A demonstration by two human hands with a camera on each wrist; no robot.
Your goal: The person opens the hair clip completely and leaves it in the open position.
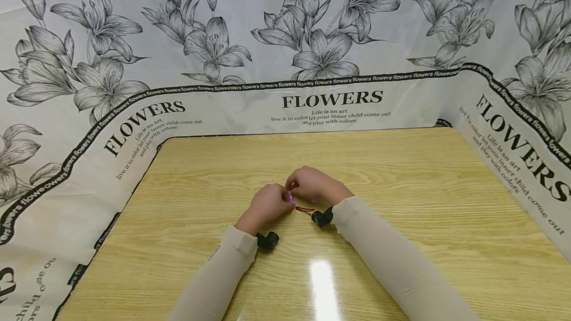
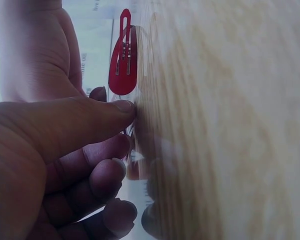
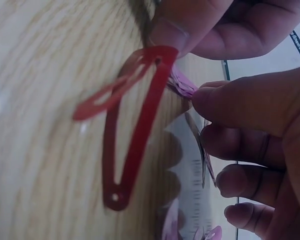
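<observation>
A small purple snap hair clip (image 1: 292, 197) sits between my two hands near the middle of the table. My left hand (image 1: 269, 203) pinches it with thumb and fingertips. Opposite, my right hand (image 1: 314, 184) has its thumb and fingertips on the other end of the clip (image 3: 182, 86). Both hands are low over the wood, and fingers partly cover the clip. Just on the near side of them lies a red snap hair clip (image 1: 305, 209), its tongue sprung up from the frame in the right wrist view. In the left wrist view my left thumb (image 2: 110, 112) hides the purple clip.
A purple piece (image 1: 314, 200) lies beneath my right hand, and more purple pieces (image 3: 190, 227) show low in the right wrist view. The wood-grain table (image 1: 379, 162) is bordered by a white flower-printed cloth (image 1: 330, 108) at the back and sides.
</observation>
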